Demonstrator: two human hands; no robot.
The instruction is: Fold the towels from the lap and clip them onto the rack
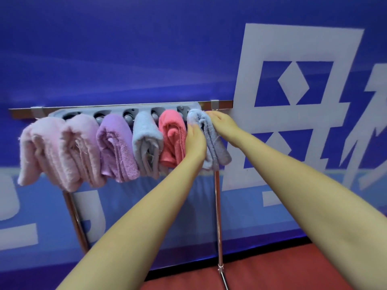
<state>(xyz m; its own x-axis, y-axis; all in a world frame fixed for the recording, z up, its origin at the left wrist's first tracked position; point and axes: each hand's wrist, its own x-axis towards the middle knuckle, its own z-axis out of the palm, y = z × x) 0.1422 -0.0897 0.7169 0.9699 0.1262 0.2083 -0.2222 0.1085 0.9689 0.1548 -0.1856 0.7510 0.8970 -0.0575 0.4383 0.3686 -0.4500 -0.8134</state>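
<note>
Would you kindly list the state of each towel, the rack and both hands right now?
Two pink towels: folded, hanging.
Purple towel: folded, hanging.
Blue towel: folded, hanging.
Coral towel: folded, hanging.
Grey-blue towel: hanging, held.
Rack: upright.
Left hand: on grey-blue towel.
Right hand: behind it.

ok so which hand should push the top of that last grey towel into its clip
Right. The right hand is already at the top of the grey towel, beside the clip strip; the left hand rests lower on the folds, steadying them.
</note>
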